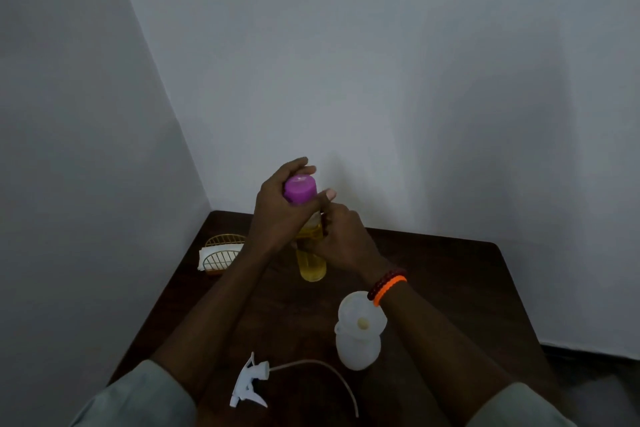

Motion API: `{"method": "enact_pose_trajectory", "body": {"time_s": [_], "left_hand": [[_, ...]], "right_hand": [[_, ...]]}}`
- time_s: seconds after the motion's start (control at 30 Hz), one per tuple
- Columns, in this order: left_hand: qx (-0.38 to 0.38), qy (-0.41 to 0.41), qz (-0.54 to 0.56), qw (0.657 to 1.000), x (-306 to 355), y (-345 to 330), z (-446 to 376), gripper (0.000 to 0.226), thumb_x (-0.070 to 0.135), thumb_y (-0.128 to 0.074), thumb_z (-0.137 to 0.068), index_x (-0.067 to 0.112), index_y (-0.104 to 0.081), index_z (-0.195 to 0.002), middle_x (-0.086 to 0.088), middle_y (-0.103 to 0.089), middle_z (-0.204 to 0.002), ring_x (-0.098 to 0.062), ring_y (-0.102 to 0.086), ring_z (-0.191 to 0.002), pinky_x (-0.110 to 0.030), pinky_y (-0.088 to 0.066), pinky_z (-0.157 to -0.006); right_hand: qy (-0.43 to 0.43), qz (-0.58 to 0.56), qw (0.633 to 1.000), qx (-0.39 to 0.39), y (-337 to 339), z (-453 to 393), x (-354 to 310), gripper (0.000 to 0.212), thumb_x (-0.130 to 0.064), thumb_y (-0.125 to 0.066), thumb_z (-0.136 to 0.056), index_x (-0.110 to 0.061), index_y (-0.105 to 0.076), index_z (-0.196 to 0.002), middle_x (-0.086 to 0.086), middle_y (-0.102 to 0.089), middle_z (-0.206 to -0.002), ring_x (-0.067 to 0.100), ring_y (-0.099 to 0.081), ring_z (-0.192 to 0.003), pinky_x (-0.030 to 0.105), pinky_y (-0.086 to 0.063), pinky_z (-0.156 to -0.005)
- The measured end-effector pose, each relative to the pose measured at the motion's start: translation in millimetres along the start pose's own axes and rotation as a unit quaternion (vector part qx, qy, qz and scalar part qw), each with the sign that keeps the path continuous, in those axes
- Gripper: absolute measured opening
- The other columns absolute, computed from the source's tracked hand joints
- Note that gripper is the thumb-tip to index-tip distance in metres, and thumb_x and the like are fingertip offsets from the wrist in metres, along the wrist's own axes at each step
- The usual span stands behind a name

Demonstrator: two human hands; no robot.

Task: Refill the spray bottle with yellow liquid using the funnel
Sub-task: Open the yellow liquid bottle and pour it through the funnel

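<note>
Head view: both hands grip the upright yellow-liquid bottle.

bottle neck hidden by hands, forearms cut off below

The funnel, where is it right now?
In the head view, the white funnel sits in the neck of the white spray bottle, on the table's near right, under the right wrist.
</note>
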State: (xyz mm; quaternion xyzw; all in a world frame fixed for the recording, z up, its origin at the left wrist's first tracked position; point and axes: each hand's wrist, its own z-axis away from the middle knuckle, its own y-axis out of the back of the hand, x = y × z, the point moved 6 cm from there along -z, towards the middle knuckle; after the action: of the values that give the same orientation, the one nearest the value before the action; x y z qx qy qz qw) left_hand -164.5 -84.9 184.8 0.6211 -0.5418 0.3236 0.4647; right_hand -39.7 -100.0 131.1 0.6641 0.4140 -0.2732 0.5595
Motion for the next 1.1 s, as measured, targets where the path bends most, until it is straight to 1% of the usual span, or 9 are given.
{"method": "enact_pose_trajectory", "body": {"time_s": [0.07,0.17,0.3,0.5,0.67,0.83,0.93,1.03,1.1], "left_hand": [[-0.011,-0.005,-0.011,1.000,5,-2,3,0.076,0.045,-0.082,-0.071,0.018,-0.056,-0.137,0.005,-0.066,-0.129,-0.014,-0.063,-0.116,-0.033,-0.058,-0.094],[0.006,-0.009,-0.006,1.000,6,4,10,0.067,0.050,-0.075,-0.078,0.019,-0.059,-0.135,0.006,-0.066,-0.129,-0.011,-0.063,-0.117,-0.036,-0.058,-0.095],[0.031,-0.027,-0.022,0.999,5,15,14,0.048,0.033,-0.074,-0.088,0.018,-0.061,-0.132,0.004,-0.071,-0.117,-0.009,-0.067,-0.109,-0.038,-0.060,-0.089],[-0.018,-0.011,-0.011,1.000,0,4,2,0.075,0.046,-0.082,-0.074,0.018,-0.056,-0.138,0.005,-0.064,-0.131,-0.009,-0.062,-0.119,-0.037,-0.058,-0.094],[-0.033,-0.004,0.003,0.999,0,7,3,0.064,0.044,-0.080,-0.075,0.018,-0.063,-0.130,0.003,-0.068,-0.125,-0.010,-0.065,-0.115,-0.035,-0.060,-0.091],[-0.012,-0.005,0.000,1.000,-5,15,3,0.042,0.030,-0.076,-0.087,0.016,-0.066,-0.126,-0.001,-0.071,-0.110,-0.013,-0.068,-0.105,-0.038,-0.061,-0.087],[-0.036,0.001,-0.007,0.999,-7,10,0,0.052,0.035,-0.077,-0.085,0.016,-0.062,-0.131,0.002,-0.069,-0.122,-0.010,-0.065,-0.113,-0.036,-0.061,-0.089],[-0.067,-0.010,-0.014,0.998,-4,3,-1,0.066,0.048,-0.079,-0.075,0.017,-0.063,-0.131,0.005,-0.068,-0.125,-0.007,-0.065,-0.114,-0.033,-0.060,-0.091],[-0.057,-0.013,-0.021,0.998,-3,3,-2,0.064,0.045,-0.081,-0.075,0.016,-0.064,-0.129,0.003,-0.069,-0.123,-0.009,-0.066,-0.110,-0.032,-0.060,-0.089]], "right_hand": [[0.004,-0.007,1.000,0.008,1,0,-1,0.063,-0.043,-0.082,-0.067,-0.015,-0.064,-0.120,-0.001,-0.075,-0.101,0.008,-0.071,-0.087,0.024,-0.060,-0.078],[-0.010,-0.011,0.999,0.040,11,0,7,0.058,-0.046,-0.082,-0.065,-0.017,-0.068,-0.113,-0.003,-0.075,-0.100,0.007,-0.071,-0.087,0.029,-0.061,-0.077],[-0.037,-0.011,0.998,0.047,18,-1,20,0.063,-0.049,-0.085,-0.062,-0.020,-0.066,-0.115,-0.004,-0.075,-0.104,0.007,-0.072,-0.092,0.035,-0.062,-0.082],[-0.021,-0.003,1.000,0.012,2,1,14,0.061,-0.052,-0.084,-0.064,-0.021,-0.066,-0.114,-0.006,-0.075,-0.100,0.005,-0.072,-0.089,0.033,-0.062,-0.079],[-0.027,-0.001,0.999,0.035,11,1,16,0.060,-0.046,-0.087,-0.063,-0.020,-0.067,-0.114,-0.006,-0.075,-0.100,0.003,-0.071,-0.089,0.028,-0.062,-0.079],[-0.025,0.009,0.999,0.032,19,2,22,0.059,-0.042,-0.089,-0.065,-0.018,-0.067,-0.114,-0.004,-0.075,-0.102,0.005,-0.071,-0.091,0.020,-0.059,-0.079],[-0.026,0.004,0.999,0.023,13,4,22,0.058,-0.043,-0.088,-0.066,-0.017,-0.068,-0.114,-0.005,-0.075,-0.101,0.002,-0.071,-0.090,0.011,-0.055,-0.076],[-0.025,0.005,1.000,0.016,7,5,22,0.058,-0.042,-0.088,-0.066,-0.016,-0.067,-0.114,-0.004,-0.075,-0.100,0.004,-0.071,-0.089,0.010,-0.054,-0.075],[-0.025,0.014,0.999,0.015,6,5,22,0.058,-0.043,-0.088,-0.066,-0.015,-0.068,-0.112,-0.003,-0.075,-0.099,0.004,-0.071,-0.088,0.013,-0.055,-0.075]]}}
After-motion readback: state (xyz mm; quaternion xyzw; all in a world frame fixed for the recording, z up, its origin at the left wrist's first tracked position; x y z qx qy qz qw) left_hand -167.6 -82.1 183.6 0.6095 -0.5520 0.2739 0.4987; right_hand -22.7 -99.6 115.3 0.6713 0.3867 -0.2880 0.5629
